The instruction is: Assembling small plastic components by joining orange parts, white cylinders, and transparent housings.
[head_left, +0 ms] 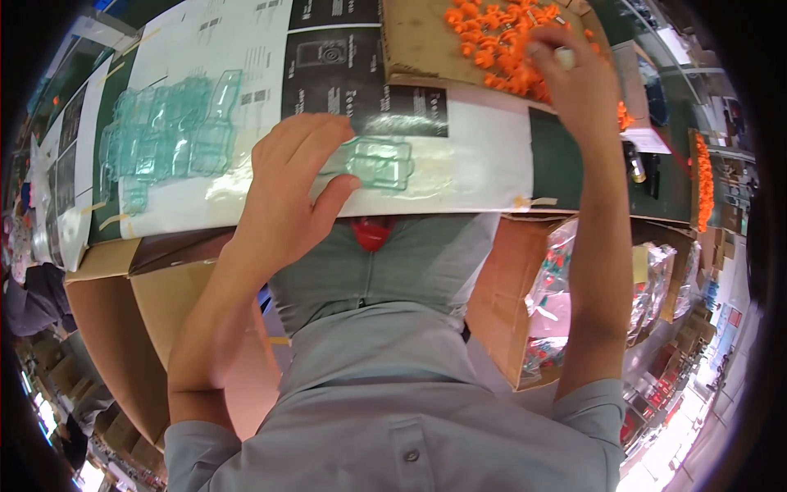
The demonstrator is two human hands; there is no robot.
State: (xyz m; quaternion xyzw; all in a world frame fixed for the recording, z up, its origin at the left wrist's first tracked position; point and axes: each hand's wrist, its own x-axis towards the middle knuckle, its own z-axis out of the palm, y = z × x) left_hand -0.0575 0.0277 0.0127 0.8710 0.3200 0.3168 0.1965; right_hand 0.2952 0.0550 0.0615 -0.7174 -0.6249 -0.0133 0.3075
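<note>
A clear, green-tinted plastic blister tray (381,164) lies on the white printed sheet in front of me. My left hand (295,180) grips its left end, thumb at the near edge and fingers at the far edge. To the right, my right hand (570,74) reaches over a heap of small orange plastic parts (500,41) in a shallow cardboard box (422,41). Its fingers are curled together at the heap, and what they hold is hidden. A small white wrap (565,57) shows on one of its fingers.
Several more clear trays (168,131) lie overlapped at the left of the table. Open cardboard boxes (123,344) stand below the table's near edge at left and right; the right one holds plastic bags (549,303). Small dark and yellow items (635,164) lie at the right.
</note>
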